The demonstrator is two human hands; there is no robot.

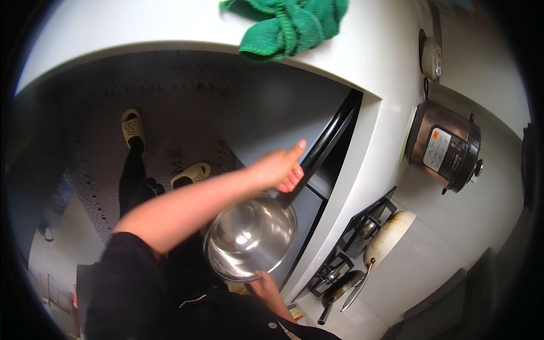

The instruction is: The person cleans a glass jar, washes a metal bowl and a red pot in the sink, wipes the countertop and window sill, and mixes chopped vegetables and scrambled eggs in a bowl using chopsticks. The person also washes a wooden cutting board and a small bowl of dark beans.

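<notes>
My right hand (266,285) grips the near rim of a stainless steel mixing bowl (250,238). The bowl is tilted, its shiny inside facing up, and I see nothing in it. My left arm reaches across above the bowl. At the black top edge (327,136) of a pulled-out grey drawer or cabinet front, my left hand (282,170) has its fingers curled and its thumb stretched out. The hand is slightly blurred, and whether it grips that edge is unclear. Part of the dark gap behind the front shows beside the white countertop (361,153).
A green cloth (293,29) lies on the counter at the top. On the right stand an electric pressure cooker (444,146) and a gas hob (335,272) with a light-coloured pan (389,238) and a dark pan (342,289). Yellow slippers (132,127) are on the floor mat (102,170).
</notes>
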